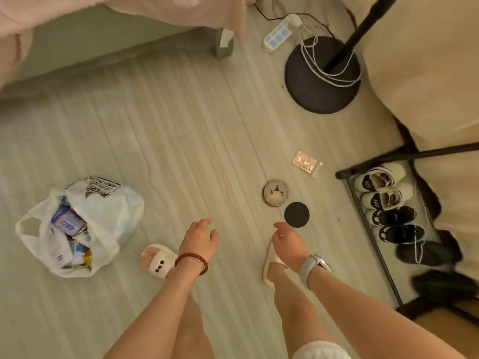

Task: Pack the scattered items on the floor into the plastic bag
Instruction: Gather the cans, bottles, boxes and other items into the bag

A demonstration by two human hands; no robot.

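A white plastic bag [108, 216] lies on the floor at the left, its mouth wide and several packets showing inside. On the floor to the right lie a round beige lid with a cat drawing [275, 192], a flat black disc [296, 214] and a small pinkish sachet [306, 162]. My left hand [199, 238], with a red bead bracelet on the wrist, hovers empty with fingers loosely apart. My right hand [287, 242], with a watch on the wrist, hangs just left of and below the black disc, fingers curled down, holding nothing.
A shoe rack [394, 216] with several pairs stands at the right. A black lamp base [318, 84] with white cable and a power strip [278, 35] lie at the back. A bed with pink bedding [77, 11] fills the upper left. My feet wear white slippers [158, 261].
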